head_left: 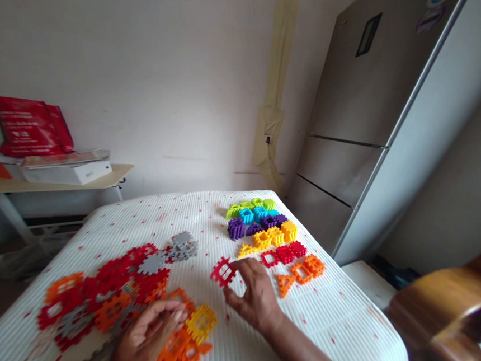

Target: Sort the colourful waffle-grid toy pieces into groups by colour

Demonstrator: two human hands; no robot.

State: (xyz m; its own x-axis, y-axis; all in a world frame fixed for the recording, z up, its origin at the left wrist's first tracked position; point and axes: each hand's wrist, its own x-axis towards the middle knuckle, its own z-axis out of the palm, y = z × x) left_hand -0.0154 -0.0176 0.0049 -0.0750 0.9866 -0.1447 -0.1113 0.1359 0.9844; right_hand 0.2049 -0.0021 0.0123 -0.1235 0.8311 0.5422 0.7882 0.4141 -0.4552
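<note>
My right hand (256, 294) grips a red square building tile (223, 272) with a window-like cross and notched edges, by its right side between thumb and fingers. My left hand (147, 337) is closed in a pinch; whether anything sits between its fingertips I cannot make out. Close to those fingertips are a yellow notched tile (201, 322) and an orange tile (183, 299). Below them is a heap of orange tiles (178, 357). Beyond my left hand spreads a loose pile of red tiles (116, 273), mixed with orange and grey ones.
At the right, pieces stand in colour rows: green (249, 206), blue (246, 216), purple (237, 228), yellow (275, 235), red (284, 253) and orange (302, 273). Grey tiles (183, 246) lie mid-table. A refrigerator (344, 109) and a wooden chair (440, 298) flank the right side.
</note>
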